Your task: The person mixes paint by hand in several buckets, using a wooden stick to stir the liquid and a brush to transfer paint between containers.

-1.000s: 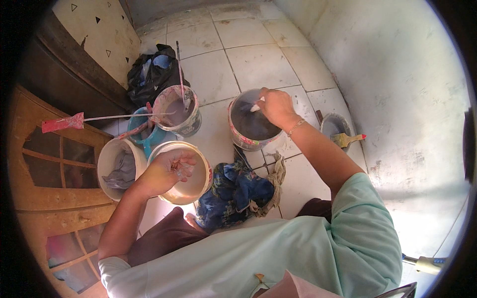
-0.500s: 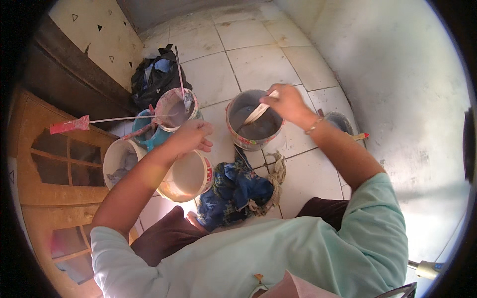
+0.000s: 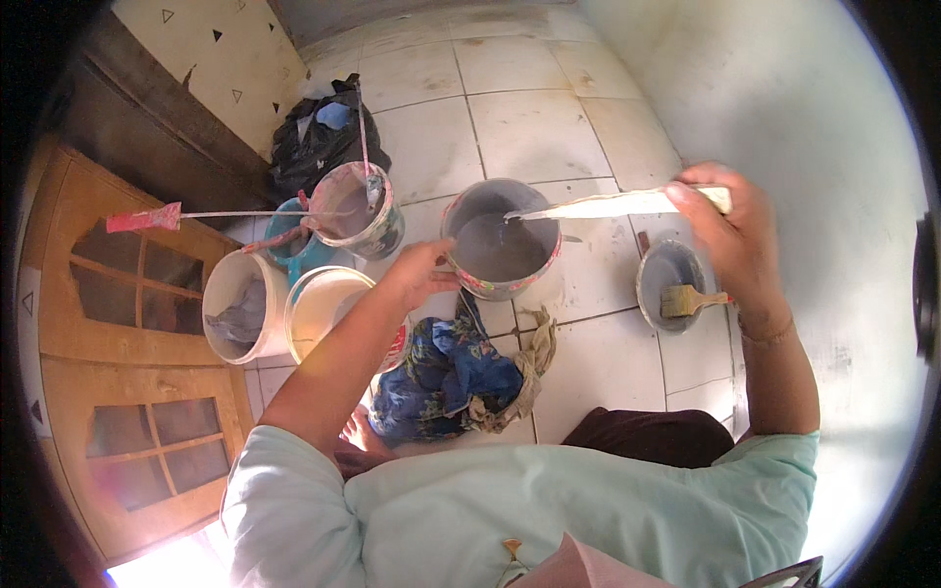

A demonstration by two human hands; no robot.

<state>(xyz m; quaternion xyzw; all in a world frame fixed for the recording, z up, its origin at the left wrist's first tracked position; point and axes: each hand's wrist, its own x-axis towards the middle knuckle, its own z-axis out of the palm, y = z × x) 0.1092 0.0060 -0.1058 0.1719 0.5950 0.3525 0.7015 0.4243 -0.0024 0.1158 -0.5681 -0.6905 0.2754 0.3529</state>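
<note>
A round bucket (image 3: 459, 218) of grey paint stands on the white tiled floor in front of me. My right hand (image 3: 733, 227) holds a long pale stirring stick (image 3: 598, 205) nearly level, its tip over the grey paint. My left hand (image 3: 421, 273) rests on the bucket's near left rim, fingers curled against it.
To the left stand a white bucket (image 3: 319, 304), a white bucket holding a grey rag (image 3: 238, 306), a teal tub (image 3: 294, 245) and a paint pot with a stick (image 3: 355, 208). A small bowl with a brush (image 3: 674, 284) sits right. Crumpled blue cloth (image 3: 446, 377) lies near me; wooden doors (image 3: 108, 323) left.
My left hand left the white bucket and went right to the grey bucket's rim. My right hand lifted the stick out of the paint and swung right.
</note>
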